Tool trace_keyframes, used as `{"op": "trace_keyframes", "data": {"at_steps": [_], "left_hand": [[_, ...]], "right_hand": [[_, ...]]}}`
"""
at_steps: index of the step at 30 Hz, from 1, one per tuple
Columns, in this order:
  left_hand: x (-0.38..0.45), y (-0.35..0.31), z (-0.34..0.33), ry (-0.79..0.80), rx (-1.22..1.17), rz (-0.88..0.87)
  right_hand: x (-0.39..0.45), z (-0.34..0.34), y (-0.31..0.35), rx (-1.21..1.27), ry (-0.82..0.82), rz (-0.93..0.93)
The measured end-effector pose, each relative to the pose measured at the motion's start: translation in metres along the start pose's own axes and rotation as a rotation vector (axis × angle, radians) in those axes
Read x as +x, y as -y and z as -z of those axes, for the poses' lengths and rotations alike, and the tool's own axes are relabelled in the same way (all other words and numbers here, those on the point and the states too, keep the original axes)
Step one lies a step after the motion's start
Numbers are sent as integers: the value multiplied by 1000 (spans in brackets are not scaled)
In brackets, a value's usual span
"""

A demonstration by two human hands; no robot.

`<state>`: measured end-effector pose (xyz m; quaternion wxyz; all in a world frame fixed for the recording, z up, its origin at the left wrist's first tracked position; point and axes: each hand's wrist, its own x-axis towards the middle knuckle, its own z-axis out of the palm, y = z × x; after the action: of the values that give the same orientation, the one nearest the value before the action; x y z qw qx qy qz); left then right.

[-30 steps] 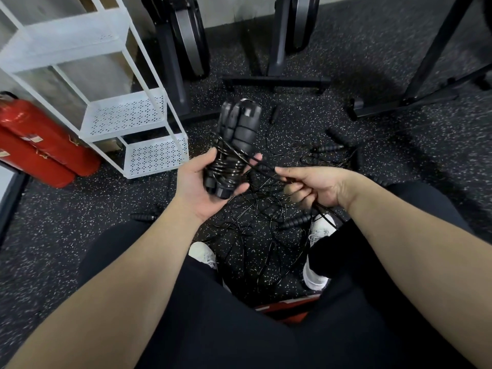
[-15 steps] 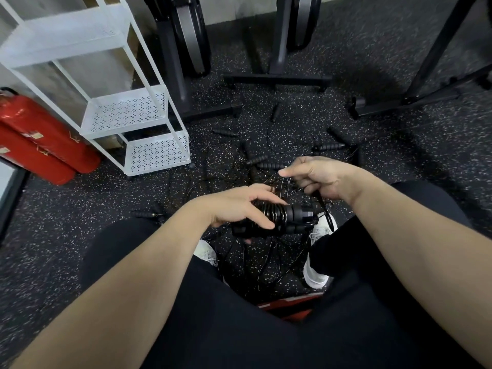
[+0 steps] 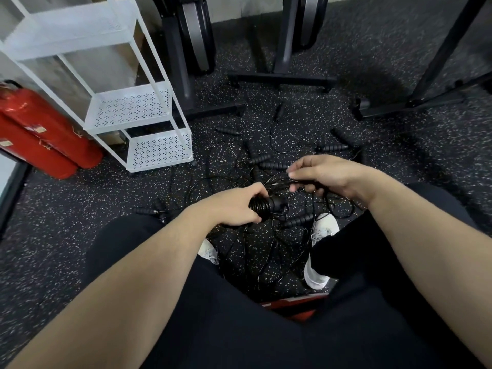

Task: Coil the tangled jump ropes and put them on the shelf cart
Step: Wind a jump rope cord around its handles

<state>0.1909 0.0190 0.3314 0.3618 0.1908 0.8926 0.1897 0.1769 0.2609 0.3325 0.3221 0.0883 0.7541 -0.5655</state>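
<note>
My left hand (image 3: 234, 206) grips a bundle of black jump rope handles (image 3: 269, 205) with thin black cord wound round it, held sideways above the floor. My right hand (image 3: 323, 175), just to the right and slightly higher, pinches a strand of the cord. A tangle of black jump ropes (image 3: 269, 161) with several loose handles lies on the speckled floor between my feet and beyond. The white three-tier shelf cart (image 3: 138, 113) stands at the left, its perforated shelves bare.
Two red fire extinguishers (image 3: 45, 134) lie left of the cart. Black exercise machine bases (image 3: 282, 81) and a frame leg (image 3: 410, 107) stand at the back. My white shoes (image 3: 319, 251) and black-trousered knees flank the ropes. A red object (image 3: 295, 306) shows under my seat.
My left hand has turned the handle bundle from upright to sideways and lowered it. My right hand moved up and right, drawing the cord with it.
</note>
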Motion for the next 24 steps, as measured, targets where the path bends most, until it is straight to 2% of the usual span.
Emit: {"op": "trace_keyframes", "data": {"at_steps": [7,13,16,19,22,24], "left_hand": [[10,10,-3,-106,99,102],[15,20,-1,-217,81,235],[17,17,-2,-289,-25,288],[18,17,-1,-315,-175,352],[14,9,-3,-295,-633,374],[12,4,-3,-303,-803,363]], "right_hand": [[-8,10,0,-472,-43,-262],[-13,15,4,-476,-59,-126],[-18,5,12,-554,-68,-33],[-26,-10,21,-648,59,35],[-30,-29,27,-691,126,146],[-28,-40,27,-652,143,226]]}}
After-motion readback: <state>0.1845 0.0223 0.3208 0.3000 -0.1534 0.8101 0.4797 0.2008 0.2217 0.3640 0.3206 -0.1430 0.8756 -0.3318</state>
